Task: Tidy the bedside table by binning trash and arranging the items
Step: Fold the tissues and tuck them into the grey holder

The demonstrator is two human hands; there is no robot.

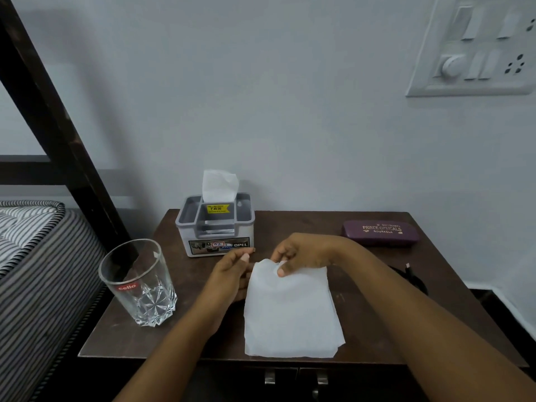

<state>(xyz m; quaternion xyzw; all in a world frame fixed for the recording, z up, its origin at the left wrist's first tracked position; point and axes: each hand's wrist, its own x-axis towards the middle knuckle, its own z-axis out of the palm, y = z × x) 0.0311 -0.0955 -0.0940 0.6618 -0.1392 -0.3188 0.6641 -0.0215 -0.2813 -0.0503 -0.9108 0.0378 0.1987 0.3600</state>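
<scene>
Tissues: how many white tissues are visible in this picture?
2. One tissue sticks up from the grey box; a second tissue is pinched by the right hand. More may hide inside the box.

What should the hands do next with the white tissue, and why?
Probably lift the tissue clear of the table for binning. The right hand pinches its top edge, the left hand is at its left edge, and it is the only loose paper there.
</scene>
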